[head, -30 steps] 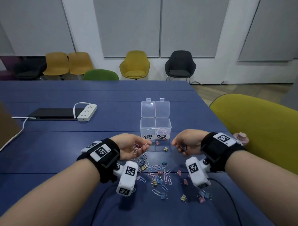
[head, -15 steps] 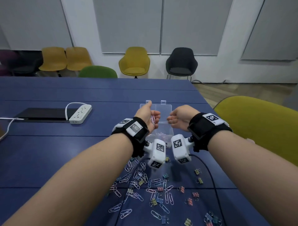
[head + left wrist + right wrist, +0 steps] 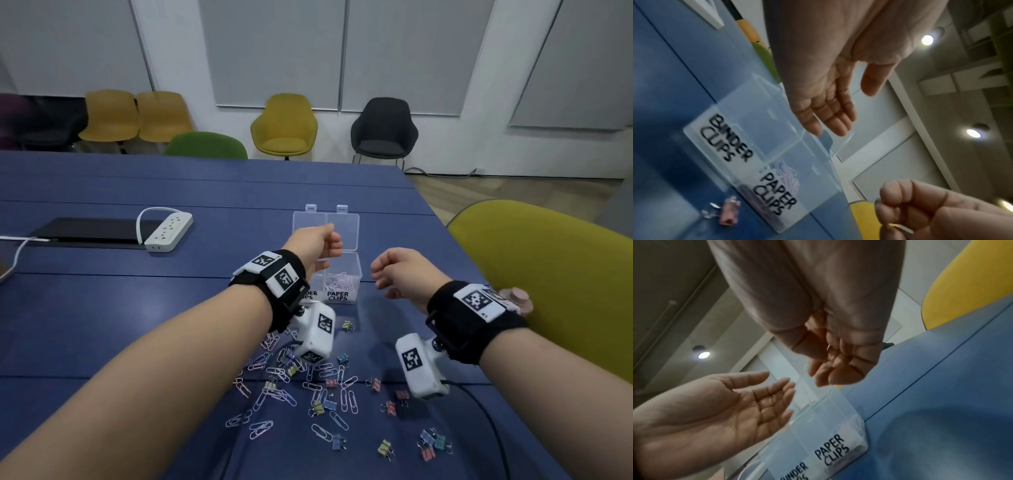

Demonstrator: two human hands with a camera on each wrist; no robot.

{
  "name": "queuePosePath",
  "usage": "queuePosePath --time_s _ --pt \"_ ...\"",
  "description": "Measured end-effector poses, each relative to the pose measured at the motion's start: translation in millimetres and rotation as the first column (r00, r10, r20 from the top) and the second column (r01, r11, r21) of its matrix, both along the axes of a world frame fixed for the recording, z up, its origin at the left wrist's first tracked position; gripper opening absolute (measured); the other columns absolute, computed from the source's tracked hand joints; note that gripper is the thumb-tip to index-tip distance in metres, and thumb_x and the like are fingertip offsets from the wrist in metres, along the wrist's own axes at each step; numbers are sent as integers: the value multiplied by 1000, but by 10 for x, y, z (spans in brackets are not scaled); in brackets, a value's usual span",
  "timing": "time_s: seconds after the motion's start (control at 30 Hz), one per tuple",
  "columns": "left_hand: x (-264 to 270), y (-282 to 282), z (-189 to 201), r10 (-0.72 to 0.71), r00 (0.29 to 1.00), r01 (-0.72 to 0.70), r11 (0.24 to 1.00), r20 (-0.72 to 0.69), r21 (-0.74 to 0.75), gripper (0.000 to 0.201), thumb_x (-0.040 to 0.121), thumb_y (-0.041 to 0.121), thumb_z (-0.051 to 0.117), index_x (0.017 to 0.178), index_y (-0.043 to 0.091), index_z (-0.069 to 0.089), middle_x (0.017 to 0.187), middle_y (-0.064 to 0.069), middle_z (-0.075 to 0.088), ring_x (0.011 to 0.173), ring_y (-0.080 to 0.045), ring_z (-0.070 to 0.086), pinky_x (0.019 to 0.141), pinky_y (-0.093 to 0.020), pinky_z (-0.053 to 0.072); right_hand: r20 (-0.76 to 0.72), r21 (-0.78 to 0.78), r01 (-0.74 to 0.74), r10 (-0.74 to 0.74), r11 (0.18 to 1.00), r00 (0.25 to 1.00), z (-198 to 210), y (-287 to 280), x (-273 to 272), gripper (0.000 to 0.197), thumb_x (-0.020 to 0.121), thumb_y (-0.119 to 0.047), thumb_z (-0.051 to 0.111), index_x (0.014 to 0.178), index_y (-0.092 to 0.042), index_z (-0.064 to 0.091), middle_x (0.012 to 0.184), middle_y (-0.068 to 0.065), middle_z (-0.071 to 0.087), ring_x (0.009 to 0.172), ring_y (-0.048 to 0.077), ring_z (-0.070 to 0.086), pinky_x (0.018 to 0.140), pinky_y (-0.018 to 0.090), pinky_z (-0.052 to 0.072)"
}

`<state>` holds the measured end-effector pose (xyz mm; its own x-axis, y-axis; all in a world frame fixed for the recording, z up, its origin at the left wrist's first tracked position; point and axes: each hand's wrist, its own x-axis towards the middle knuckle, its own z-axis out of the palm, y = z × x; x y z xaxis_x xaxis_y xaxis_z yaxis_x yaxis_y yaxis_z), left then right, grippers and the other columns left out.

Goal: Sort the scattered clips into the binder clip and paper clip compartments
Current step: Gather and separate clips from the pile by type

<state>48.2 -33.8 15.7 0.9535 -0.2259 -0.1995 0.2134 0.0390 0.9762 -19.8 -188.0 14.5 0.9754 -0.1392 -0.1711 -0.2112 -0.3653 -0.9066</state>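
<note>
Left hand (image 3: pixel 317 245): fingers (image 3: pixel 830 120) straight and spread, palm bare, holding nothing; hovering over the binder clip compartment (image 3: pixel 764 116) without touching it.

Right hand (image 3: pixel 399 274): fingers (image 3: pixel 836 369) curled inward, raised just right of the paper clip compartment (image 3: pixel 342 279). A thin glint of metal shows between them in the wrist views, possibly a clip; I cannot tell for sure.

Clear box (image 3: pixel 356 270): one, two compartments, lid standing open behind the left fingers. Paper clip side holds a small heap of pale paper clips (image 3: pixel 340 283); binder clip side looks empty.

Loose clips on the blue bench (image 3: pixel 102 308): spread below and behind both wrists. Paper clips (image 3: pixel 284 375), roughly two dozen; binder clips (image 3: pixel 433 443), about fifteen. One pink binder clip (image 3: pixel 728 212) lies just before the box front.
</note>
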Motion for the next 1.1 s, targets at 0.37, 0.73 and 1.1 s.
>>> queuePosePath --time_s 0.37,0.73,1.1 --pt "-736 475 -229 -653 756 316 306 -44 898 6 84 12 65 85 18 65 78 4 62 60 -3 53 58 -14 46 -362 -680 -624 564 385 742 -161 377 -632 14 78 -14 67 89 -21 65 83 -7 57 76 13 53 68 22 42" --pt "-911 119 -460 -561 821 119 -8 -103 993 35 76 19 77 107 6 66 106 -9 69 98 -24 67 84 -32 55 -455 -756 -614 491 229 743 -206 678 -880 42 83 -16 70 120 -3 55 106 10 55 88 20 45 77 27 40" --pt "-1001 80 -419 -618 765 84 -184 -181 979 30 87 13 63 114 1 62 99 -12 66 105 -28 64 86 -32 52 -522 -744 -631 397 219 755 -248 687 -817 20 87 -9 64 107 -8 62 102 10 60 86 20 48 69 28 45"
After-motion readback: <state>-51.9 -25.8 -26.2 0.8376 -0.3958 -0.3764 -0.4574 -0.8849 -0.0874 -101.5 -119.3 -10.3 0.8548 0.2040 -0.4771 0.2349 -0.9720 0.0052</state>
